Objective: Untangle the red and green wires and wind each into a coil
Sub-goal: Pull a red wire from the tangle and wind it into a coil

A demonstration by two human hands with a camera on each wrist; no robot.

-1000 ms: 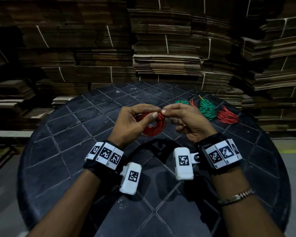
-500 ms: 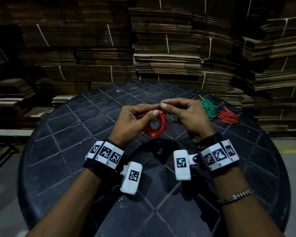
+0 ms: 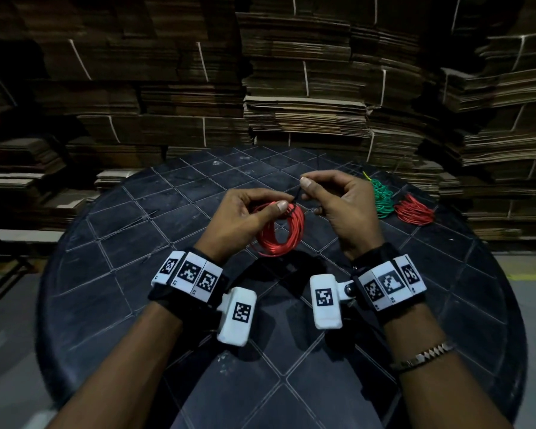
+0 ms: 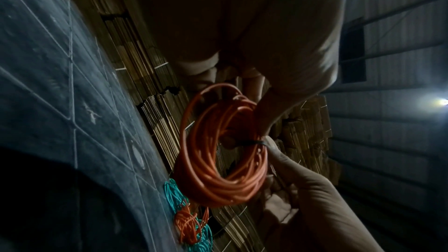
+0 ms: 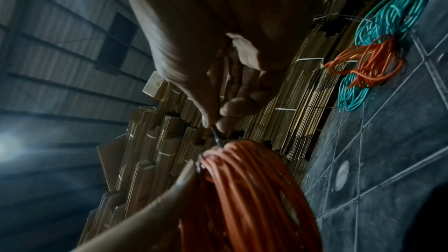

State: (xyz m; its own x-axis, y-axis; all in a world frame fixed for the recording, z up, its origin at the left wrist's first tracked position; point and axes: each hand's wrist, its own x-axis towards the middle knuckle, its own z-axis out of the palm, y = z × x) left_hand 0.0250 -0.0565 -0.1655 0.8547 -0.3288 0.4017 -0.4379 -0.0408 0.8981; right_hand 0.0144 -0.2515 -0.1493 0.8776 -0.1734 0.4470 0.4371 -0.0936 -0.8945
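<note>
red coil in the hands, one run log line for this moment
left hand holds red coil | right hand pinches black tie at coil top | green wire and other red wire on table

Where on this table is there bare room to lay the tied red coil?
The table's left side is bare, as is the near middle between the wrists. The far right edge is crowded: a green bundle and a red bundle lie there.
</note>
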